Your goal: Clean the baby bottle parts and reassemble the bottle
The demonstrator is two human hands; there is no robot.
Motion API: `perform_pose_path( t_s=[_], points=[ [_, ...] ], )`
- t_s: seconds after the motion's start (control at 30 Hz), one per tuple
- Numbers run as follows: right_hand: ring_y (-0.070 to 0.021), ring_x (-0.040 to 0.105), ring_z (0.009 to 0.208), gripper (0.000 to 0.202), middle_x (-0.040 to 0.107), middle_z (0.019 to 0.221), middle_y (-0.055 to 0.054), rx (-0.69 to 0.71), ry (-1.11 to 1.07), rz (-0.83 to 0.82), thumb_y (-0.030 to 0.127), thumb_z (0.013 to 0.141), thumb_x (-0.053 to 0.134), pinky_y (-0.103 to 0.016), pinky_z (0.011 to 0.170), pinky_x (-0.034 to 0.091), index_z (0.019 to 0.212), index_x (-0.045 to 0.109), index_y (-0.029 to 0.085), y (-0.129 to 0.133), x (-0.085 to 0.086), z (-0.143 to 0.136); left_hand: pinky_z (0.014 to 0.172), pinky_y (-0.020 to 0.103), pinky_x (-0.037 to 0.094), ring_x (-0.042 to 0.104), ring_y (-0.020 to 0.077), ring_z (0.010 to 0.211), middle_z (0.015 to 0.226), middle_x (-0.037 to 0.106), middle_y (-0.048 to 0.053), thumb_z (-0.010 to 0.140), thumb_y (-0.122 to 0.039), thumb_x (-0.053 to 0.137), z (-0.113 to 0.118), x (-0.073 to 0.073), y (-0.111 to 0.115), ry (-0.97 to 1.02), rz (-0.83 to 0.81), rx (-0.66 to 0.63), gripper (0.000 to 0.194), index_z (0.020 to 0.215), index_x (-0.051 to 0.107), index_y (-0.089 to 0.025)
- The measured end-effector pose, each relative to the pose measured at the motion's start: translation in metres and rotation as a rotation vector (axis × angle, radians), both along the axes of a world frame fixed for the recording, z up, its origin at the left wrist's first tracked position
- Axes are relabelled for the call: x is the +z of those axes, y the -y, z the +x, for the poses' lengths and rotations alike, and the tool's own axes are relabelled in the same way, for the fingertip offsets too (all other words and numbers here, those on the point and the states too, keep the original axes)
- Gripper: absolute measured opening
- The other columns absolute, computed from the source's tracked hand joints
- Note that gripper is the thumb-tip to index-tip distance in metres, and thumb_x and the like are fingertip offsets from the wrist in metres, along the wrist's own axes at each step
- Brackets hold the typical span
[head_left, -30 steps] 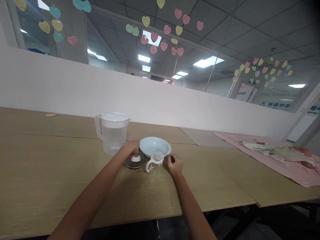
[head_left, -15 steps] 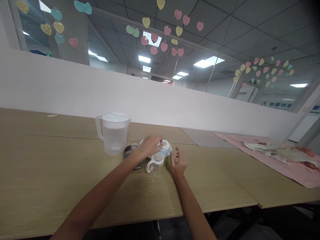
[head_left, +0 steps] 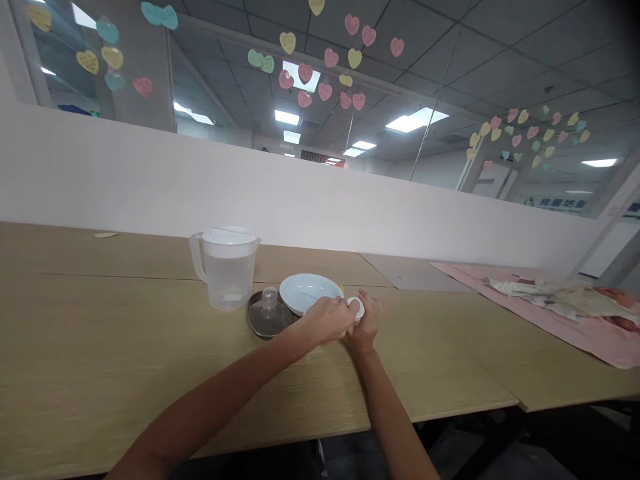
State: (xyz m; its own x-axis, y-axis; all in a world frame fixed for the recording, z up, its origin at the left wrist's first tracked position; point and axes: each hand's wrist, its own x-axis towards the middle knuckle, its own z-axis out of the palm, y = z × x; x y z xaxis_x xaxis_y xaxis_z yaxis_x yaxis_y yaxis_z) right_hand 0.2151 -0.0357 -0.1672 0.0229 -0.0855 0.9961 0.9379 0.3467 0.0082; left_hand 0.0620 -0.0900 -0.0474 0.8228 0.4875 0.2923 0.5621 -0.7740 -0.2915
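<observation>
Where white round plastic cap is: left hand pinches it; right hand curls close, its grip I cannot tell.
Pale-blue oval bowl: behind, on wood-coloured desk.

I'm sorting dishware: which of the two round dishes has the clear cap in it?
The dark dish right of the pitcher, holding the clear cap; the bowl is pale blue, with no cap showing.

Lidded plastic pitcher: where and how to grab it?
Likely best by its handle, coming from the person's left: the pitcher stands upright with that loop facing left, while the dark dish crowds its lower right side.
</observation>
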Motion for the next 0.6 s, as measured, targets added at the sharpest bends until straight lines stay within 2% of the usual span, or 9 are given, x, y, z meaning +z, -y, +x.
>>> perform_pose_path(
  t_s=[0.13,0.23,0.33,0.53,0.6],
  points=[
    [-0.024,0.063,0.098,0.039,0.067,0.102,-0.016,-0.06,0.03,0.003,0.039,0.094,0.039,-0.045,0.091,0.044,0.12,0.053,0.014,-0.002,-0.001,0.003,0.061,0.034,0.05,0.068,0.0271,0.082,0.086,0.067,0.016,0.089,-0.008,0.04,-0.002,0.0,0.005,-0.03,0.086,-0.024,0.02,0.105,0.052,-0.007],
    [-0.0228,0.063,0.098,0.036,0.068,0.1,-0.015,-0.102,0.035,-0.017,0.037,0.094,0.039,-0.044,0.092,0.042,0.115,0.057,0.015,-0.001,0.0,0.002,0.058,0.033,0.048,0.068,0.0266,0.075,0.077,0.067,0.014,0.091,-0.009,0.038,-0.004,0.003,0.01,-0.026,0.09,-0.025,0.02,0.104,0.053,-0.006],
    [-0.0214,0.064,0.089,0.031,0.07,0.093,-0.013,-0.124,0.037,-0.011,0.033,0.093,0.041,-0.042,0.092,0.042,0.111,0.059,0.015,0.002,0.002,0.003,0.057,0.031,0.046,0.068,0.0252,0.073,0.075,0.068,0.012,0.09,-0.009,0.041,-0.006,0.005,0.013,-0.024,0.086,-0.014,0.02,0.105,0.053,-0.007],
    [-0.0181,0.061,0.072,0.032,0.069,0.082,-0.009,-0.109,0.04,-0.038,0.037,0.092,0.041,-0.042,0.089,0.041,0.106,0.06,0.016,0.002,0.0,0.006,0.056,0.032,0.043,0.068,0.026,0.068,0.073,0.069,0.012,0.086,-0.008,0.046,-0.006,0.01,0.013,-0.026,-0.018,0.015,0.022,0.107,0.054,-0.008],
    [-0.017,0.059,0.067,0.034,0.069,0.082,-0.008,-0.112,0.029,-0.072,0.039,0.092,0.04,-0.042,0.087,0.041,0.106,0.06,0.017,0.001,-0.002,0.008,0.057,0.033,0.043,0.068,0.0275,0.069,0.075,0.069,0.015,0.084,-0.006,0.047,-0.006,0.01,0.012,0.051,-0.113,-0.007,0.021,0.103,0.055,-0.008]
  ],
)
